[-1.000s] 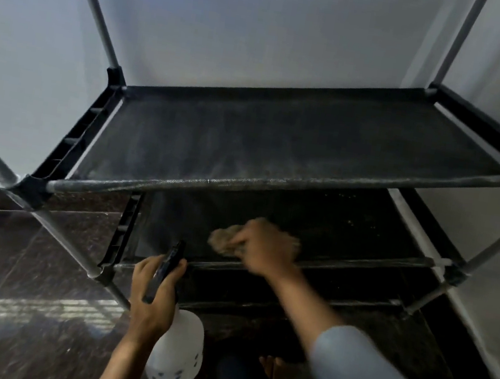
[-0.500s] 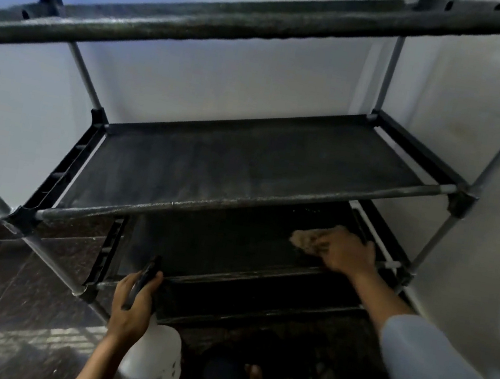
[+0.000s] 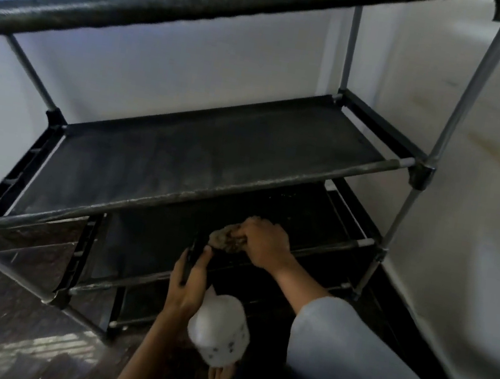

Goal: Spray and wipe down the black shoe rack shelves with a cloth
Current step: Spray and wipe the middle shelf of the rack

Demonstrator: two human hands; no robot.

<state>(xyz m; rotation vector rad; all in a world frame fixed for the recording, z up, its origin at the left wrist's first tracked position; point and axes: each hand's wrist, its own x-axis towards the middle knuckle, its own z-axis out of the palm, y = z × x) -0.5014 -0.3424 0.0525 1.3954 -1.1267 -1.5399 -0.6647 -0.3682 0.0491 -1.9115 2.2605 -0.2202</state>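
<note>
Just cloth [image 3: 228, 240] under right hand [image 3: 265, 243].

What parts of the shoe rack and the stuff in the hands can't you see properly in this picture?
Head view only:
- Spray bottle: its black nozzle is mostly covered by the left hand.
- Cloth: partly under the right hand, and blurred.
- Lower shelf: its back is hidden by the middle shelf; too dark to judge dust.
- Top bar: cut off by the picture's edge.
- Foot: mostly hidden behind the bottle.
</note>
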